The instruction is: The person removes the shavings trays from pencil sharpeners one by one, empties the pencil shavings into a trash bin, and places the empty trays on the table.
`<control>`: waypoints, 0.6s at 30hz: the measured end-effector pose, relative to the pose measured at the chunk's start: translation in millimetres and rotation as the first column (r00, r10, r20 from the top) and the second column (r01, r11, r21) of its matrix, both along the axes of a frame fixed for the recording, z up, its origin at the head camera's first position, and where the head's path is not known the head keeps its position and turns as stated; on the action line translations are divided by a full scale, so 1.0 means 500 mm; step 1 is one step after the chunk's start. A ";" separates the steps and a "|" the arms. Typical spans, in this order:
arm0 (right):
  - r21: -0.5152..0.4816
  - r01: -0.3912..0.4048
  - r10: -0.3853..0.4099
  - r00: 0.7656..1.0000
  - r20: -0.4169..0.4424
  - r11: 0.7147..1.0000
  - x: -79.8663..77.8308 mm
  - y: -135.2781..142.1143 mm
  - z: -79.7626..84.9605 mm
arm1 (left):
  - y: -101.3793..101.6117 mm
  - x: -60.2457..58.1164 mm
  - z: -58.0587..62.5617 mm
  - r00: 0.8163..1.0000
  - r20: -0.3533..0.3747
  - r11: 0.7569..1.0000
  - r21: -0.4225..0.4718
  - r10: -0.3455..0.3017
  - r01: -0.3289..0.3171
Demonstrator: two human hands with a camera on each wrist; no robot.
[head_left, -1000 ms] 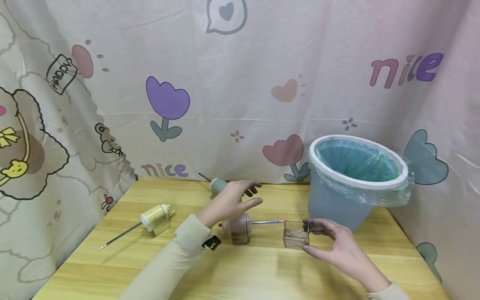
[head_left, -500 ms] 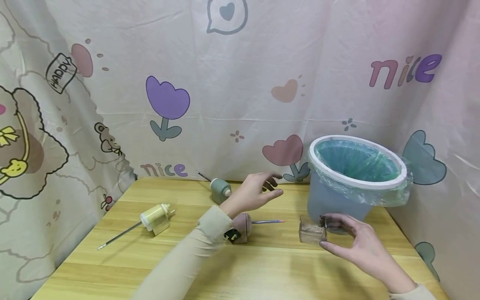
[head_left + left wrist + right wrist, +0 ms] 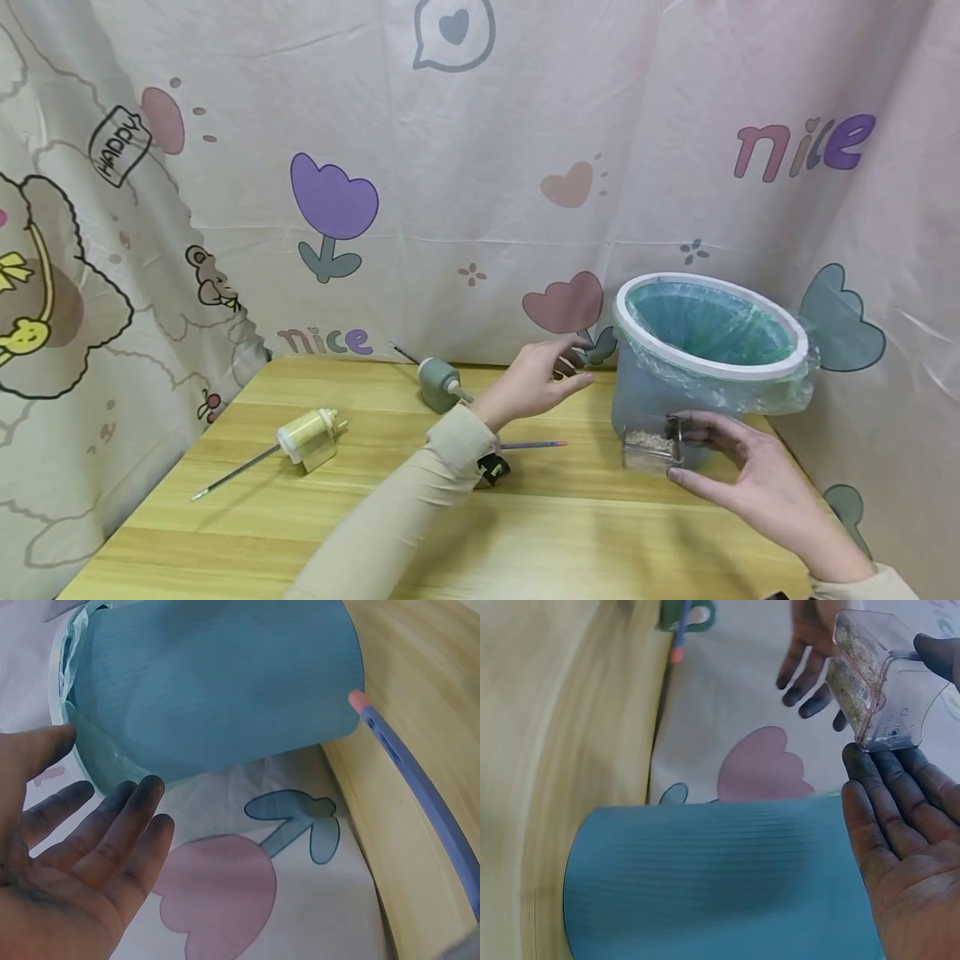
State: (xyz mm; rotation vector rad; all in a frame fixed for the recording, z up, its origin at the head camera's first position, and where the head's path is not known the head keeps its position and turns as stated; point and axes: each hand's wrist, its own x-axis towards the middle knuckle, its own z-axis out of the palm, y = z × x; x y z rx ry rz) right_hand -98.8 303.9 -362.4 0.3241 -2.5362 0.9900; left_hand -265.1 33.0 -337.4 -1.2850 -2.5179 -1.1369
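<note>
My right hand (image 3: 761, 487) pinches a clear plastic shavings box (image 3: 648, 452) by one end, between thumb and fingers. Pale pencil shavings lie inside the box, which is held above the table in front of the bin (image 3: 637, 383). In the right wrist view, the fingertips against the box (image 3: 889, 682) are smudged dark. My left hand (image 3: 531, 382) hovers with loosely spread fingers and holds nothing. Beneath its wrist, a pencil sharpener is almost wholly hidden; a blue pencil (image 3: 534, 445) with a pink end sticks out to the right.
A green pencil sharpener (image 3: 438, 385) with a pencil in it stands at the back. On the left is a yellow sharpener (image 3: 307, 437), also with a pencil in it. The bin has a white rim and a green liner. A printed curtain (image 3: 465, 167) hangs behind the table (image 3: 540, 542).
Both hands have moved to the right, the right one carrying the shavings box up close to the bin. My left forearm now covers the sharpener that was in plain view a second ago.
</note>
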 end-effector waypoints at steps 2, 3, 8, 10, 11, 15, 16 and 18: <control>-0.008 0.004 -0.004 1.000 0.008 1.000 0.001 0.007 0.008 | 0.008 0.000 0.002 1.000 0.001 1.000 0.011 -0.002 0.002; -0.008 0.006 -0.005 1.000 0.008 1.000 0.002 0.011 0.011 | 0.013 -0.001 0.003 1.000 -0.002 1.000 0.017 -0.004 0.004; -0.040 -0.001 0.001 1.000 0.000 0.999 0.005 0.028 0.025 | 0.033 -0.004 0.004 1.000 -0.015 0.999 0.032 -0.011 0.011; -0.061 -0.004 0.004 1.000 0.006 0.998 0.006 0.036 0.030 | 0.038 -0.005 0.004 1.000 -0.014 0.999 0.041 -0.015 0.015; -0.069 -0.009 0.009 1.000 0.004 0.998 0.007 0.039 0.033 | 0.040 -0.005 0.004 1.000 -0.013 0.999 0.043 -0.016 0.016; -0.092 -0.016 0.015 1.000 -0.007 0.996 0.009 0.050 0.053 | 0.043 -0.005 0.007 1.000 -0.005 0.998 0.052 -0.022 0.022; -0.097 -0.021 0.019 1.000 -0.017 0.995 0.009 0.051 0.059 | 0.043 -0.005 0.007 1.000 -0.004 0.999 0.049 -0.021 0.021; -0.118 -0.020 0.018 1.000 -0.021 0.993 0.010 0.056 0.070 | 0.045 -0.005 0.009 1.000 -0.001 0.998 0.054 -0.020 0.020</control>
